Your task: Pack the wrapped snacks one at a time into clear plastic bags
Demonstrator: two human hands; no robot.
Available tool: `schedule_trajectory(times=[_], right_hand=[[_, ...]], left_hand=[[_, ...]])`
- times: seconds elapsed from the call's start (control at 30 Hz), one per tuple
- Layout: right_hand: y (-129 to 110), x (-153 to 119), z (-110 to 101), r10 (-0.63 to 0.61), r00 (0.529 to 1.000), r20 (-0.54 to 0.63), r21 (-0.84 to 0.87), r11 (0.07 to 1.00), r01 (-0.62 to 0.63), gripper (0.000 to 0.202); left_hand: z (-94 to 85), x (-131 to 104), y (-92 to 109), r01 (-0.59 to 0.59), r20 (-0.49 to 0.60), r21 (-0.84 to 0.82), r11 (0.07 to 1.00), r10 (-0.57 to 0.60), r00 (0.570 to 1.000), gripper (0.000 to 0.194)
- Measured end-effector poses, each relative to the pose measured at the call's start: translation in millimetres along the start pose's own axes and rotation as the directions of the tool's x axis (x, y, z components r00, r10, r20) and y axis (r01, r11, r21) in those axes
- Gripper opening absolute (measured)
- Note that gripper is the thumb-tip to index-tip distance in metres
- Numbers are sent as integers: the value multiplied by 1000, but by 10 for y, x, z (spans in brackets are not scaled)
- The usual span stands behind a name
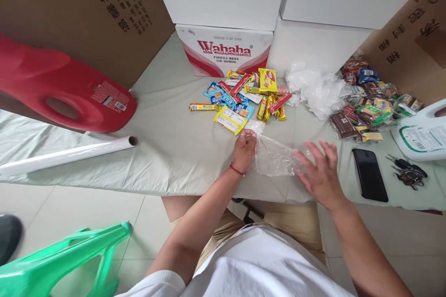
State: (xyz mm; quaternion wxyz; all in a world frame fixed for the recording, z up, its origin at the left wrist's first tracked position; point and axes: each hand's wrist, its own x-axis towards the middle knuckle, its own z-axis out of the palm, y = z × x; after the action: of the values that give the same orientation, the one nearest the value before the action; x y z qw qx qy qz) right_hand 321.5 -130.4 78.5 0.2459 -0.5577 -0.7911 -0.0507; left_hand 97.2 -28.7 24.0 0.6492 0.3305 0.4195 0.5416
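My left hand [245,151], with a red string at the wrist, is closed on one end of a clear plastic bag [275,157]. The bag stretches flat to the right, low over the cloth-covered table. At its other end is my right hand [318,174], fingers spread and slightly blurred; whether they touch the film I cannot tell. Just beyond my left hand lies a yellow-edged snack packet [230,119]. Behind it is a loose pile of wrapped snacks [240,89] in blue, red and yellow. A heap of crumpled clear bags [315,86] lies farther right.
More wrapped snacks [371,102] are piled at right, near a white jug [423,132], a phone [370,175] and keys [409,172]. A Wahaha carton [226,51] stands at the back. At left are a red jug [69,88], a white roll [69,154] and a green stool [66,260].
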Motion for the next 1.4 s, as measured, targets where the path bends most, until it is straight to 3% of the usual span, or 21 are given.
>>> schedule_trajectory(times=[0.1, 0.17, 0.2, 0.27, 0.37, 0.4, 0.47, 0.53, 0.67, 0.77, 0.83, 0.9, 0.93, 1.03, 1.1, 1.17, 1.2, 1.27, 1.4], right_hand=[[-98, 189, -95, -83, 994, 77, 214, 975, 65, 22], [-148, 253, -282, -52, 990, 129, 428, 904, -9, 15], [-167, 264, -400, -5, 980, 199, 522, 847, -102, 13], [-184, 256, -631, 90, 898, 432, 640, 671, -375, 21], [-124, 237, -772, 126, 680, 723, 621, 314, -718, 38], [-83, 246, -730, 134, 638, 758, 604, 224, -765, 41], [20, 295, -521, 184, 620, 762, 600, 157, -784, 45], [130, 372, -210, 233, 656, 718, 613, 235, -754, 50], [300, 511, 327, 194, 746, 637, 583, 512, -631, 52], [346, 588, 493, 172, 766, 619, 570, 573, -589, 42], [341, 654, 532, 173, 766, 619, 556, 592, -583, 38], [314, 741, 554, 169, 768, 618, 536, 624, -568, 34], [294, 790, 563, 166, 770, 616, 522, 646, -557, 33], [200, 953, 590, 160, 780, 604, 457, 732, -505, 31], [115, 1066, 606, 161, 782, 603, 395, 791, -467, 31], [18, 1177, 619, 155, 785, 600, 329, 847, -418, 34], [-31, 1229, 625, 153, 786, 600, 292, 872, -392, 38], [-119, 1324, 633, 153, 776, 612, 213, 913, -348, 47], [-221, 1442, 650, 201, 744, 638, 60, 950, -308, 55]], left_hand=[[-14, -139, 86, 49, -19, 10, 999, -49, 999, 40], [-62, -315, 231, 101, -3, 6, 995, -101, 995, 43], [-100, -423, 325, 131, 21, 4, 991, -131, 991, 44], [-195, -645, 529, 217, 92, 18, 976, -218, 972, 45], [-354, -881, 748, 358, 141, 91, 929, -368, 919, 47], [-403, -912, 772, 386, 125, 139, 912, -403, 906, 48], [-485, -904, 741, 393, 43, 246, 886, -415, 909, 48], [-554, -844, 639, 353, -58, 327, 877, -354, 933, 45], [-680, -796, 438, 178, -154, 544, 820, -111, 982, 36], [-763, -895, 368, 71, -136, 737, 672, 45, 990, 33], [-792, -996, 343, -6, -121, 841, 541, 199, 972, 31], [-791, -1105, 336, -113, -59, 924, 365, 428, 902, 28], [-779, -1159, 340, -172, 2, 950, 260, 546, 838, 26], [-706, -1296, 377, -391, 298, 918, -65, 765, 571, 22], [-640, -1338, 390, -614, 547, 760, -214, 720, 427, 20], [-572, -1325, 359, -794, 746, 568, -217, 543, 385, 18], [-540, -1299, 325, -835, 804, 519, -183, 437, 404, 19], [-487, -1224, 234, -830, 831, 538, -148, 260, 492, 25], [-428, -1093, 92, -682, 702, 710, -174, 108, 704, 38]])
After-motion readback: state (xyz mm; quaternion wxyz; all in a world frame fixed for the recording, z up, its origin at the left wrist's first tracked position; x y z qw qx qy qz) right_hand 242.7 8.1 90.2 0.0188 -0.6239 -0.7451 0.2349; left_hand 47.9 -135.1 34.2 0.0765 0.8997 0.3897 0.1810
